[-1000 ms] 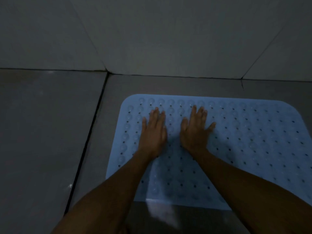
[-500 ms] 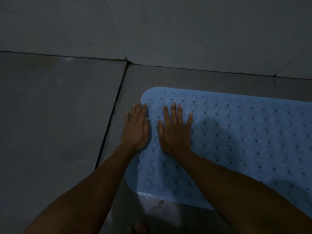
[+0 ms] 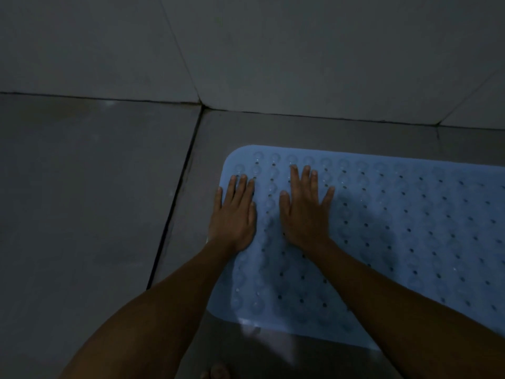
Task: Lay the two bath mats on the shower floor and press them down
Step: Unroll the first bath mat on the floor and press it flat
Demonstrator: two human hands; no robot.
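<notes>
A light blue bath mat [image 3: 396,228], dotted with round bumps and small holes, lies flat on the grey tiled shower floor [image 3: 90,201]. My left hand [image 3: 235,214] presses palm-down on the mat's left edge, fingers straight, its little finger over the rim. Beside it my right hand [image 3: 306,209] lies flat on the mat with fingers spread, near the far left corner. The mat's right part runs out of view. Only one mat is in sight.
A grey tiled wall [image 3: 273,50] rises just beyond the mat's far edge. A dark grout line [image 3: 175,198] runs down the floor left of the mat. Toes [image 3: 216,372] show at the bottom edge.
Both hands slid left across the mat, from its middle-left area to its left edge, then a little toward the far corner. The camera view followed leftward.
</notes>
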